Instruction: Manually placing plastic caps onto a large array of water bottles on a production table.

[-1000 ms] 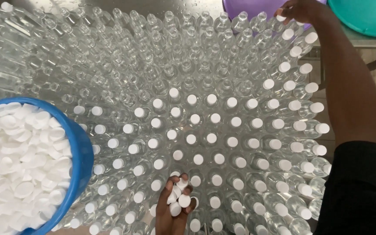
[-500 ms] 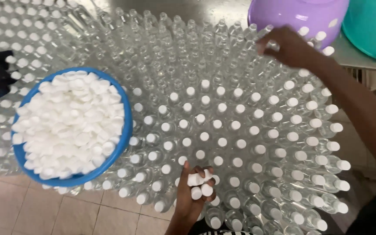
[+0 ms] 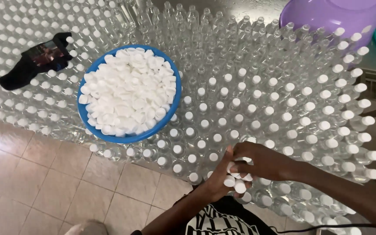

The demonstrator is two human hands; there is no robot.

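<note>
Several white caps (image 3: 235, 182) sit heaped in the left hand (image 3: 219, 176), which is cupped palm up and loosely closed around them, low over the near edge of the bottle field. The right hand (image 3: 264, 162) has its fingers (image 3: 239, 166) narrowed to a pinch on one cap from that heap, touching the left hand's fingertips. Clear plastic bottles (image 3: 223, 109) stand packed shoulder to shoulder beyond and to both sides of the hands; those just ahead and to the right are already capped, while the rows far beyond show open necks. A blue bowl (image 3: 172, 114) full of more caps rests on top of the bottles, well off to the left of the left hand.

My reading of the risks: the heap is piled high in a shallow palm, so a tilt of the wrist could spill caps between the bottles or onto the tiled floor (image 3: 57, 187) below. The bottles look light and empty, so a forearm brushing across them could topple a row. The bowl sits on bottle tops only, and a nudge might tip it
</note>
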